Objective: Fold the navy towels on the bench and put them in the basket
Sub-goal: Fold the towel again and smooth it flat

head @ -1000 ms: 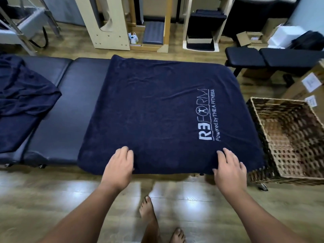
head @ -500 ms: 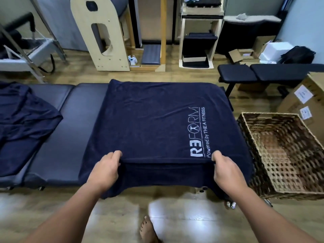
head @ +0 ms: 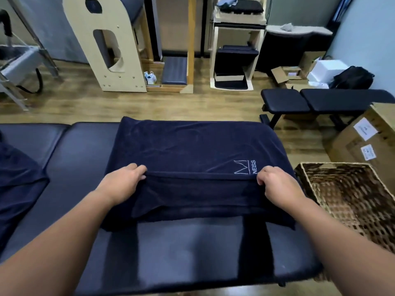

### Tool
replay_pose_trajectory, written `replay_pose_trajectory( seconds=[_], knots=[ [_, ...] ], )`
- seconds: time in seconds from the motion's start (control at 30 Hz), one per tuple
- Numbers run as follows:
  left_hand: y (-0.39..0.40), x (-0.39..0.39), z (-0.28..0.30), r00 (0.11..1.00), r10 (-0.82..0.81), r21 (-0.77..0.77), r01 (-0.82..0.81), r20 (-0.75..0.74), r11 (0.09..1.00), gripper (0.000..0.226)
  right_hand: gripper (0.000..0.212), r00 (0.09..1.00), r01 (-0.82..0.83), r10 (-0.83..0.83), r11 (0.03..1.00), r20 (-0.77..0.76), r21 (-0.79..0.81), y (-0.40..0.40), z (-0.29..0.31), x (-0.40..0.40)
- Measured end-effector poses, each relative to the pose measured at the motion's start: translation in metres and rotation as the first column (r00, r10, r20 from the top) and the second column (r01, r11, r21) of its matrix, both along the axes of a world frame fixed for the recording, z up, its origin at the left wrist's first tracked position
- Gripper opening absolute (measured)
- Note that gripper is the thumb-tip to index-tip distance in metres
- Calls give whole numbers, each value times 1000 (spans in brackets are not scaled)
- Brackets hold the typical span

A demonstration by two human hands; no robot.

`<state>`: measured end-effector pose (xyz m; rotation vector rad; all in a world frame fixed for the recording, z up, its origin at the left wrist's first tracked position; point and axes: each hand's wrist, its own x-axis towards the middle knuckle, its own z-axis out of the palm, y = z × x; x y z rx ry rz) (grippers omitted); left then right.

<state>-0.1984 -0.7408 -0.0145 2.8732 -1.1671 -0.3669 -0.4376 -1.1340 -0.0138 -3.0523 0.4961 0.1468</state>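
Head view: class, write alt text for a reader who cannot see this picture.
Two bare hands, left hand and right hand, pinch the near edge of a navy towel and carry it away across a dark padded bench. A wicker basket sits to the right.

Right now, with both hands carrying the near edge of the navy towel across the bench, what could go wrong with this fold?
The left hand and right hand pinch only the hem of the navy towel with white lettering; between them it may sag, folding crooked. The lower layer looks creased, so wrinkles could get trapped. The woven wicker basket sits close by the right hand, which might knock it.
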Motion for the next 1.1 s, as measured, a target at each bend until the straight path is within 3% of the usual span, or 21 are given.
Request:
replay_pose_trajectory(
  seconds=[0.17,0.33,0.43,0.5,0.6,0.7,0.8,0.9,1.03,1.1],
  knots=[
    [-34,75,-6,1000,-27,19,27,-13,999,15,22,994,50,-53,998,-98,-42,-24,9,67],
    [-76,125,-10,987,37,21,-40,156,999,19,29,987,107,-123,983,-103,-148,-36,16,125],
    [-88,135,-21,967,111,-58,-100,228,993,25,44,968,165,-196,968,-159,-189,-34,11,145],
    [-90,124,-28,968,30,-120,0,251,993,22,45,970,118,-149,979,-191,-166,-24,1,141],
    [-84,82,-36,950,-189,-215,244,249,945,17,42,980,-66,74,997,-186,50,-5,-18,115],
    [-70,31,-45,915,-366,-175,393,169,903,33,52,954,-103,134,986,-267,127,10,-32,83],
    [-57,0,-56,925,-376,-23,377,49,926,50,72,949,-55,75,996,-307,74,20,-36,58],
    [-57,-5,-63,951,-308,-12,308,9,951,36,82,935,-89,99,995,-340,46,21,-40,46],
    [-65,-13,-60,982,-166,17,168,-95,986,14,77,955,-57,61,998,-291,22,21,-46,45],
    [-67,-21,-56,985,-124,60,131,-119,990,14,74,961,-6,20,999,-277,49,25,-47,43]
  ],
)
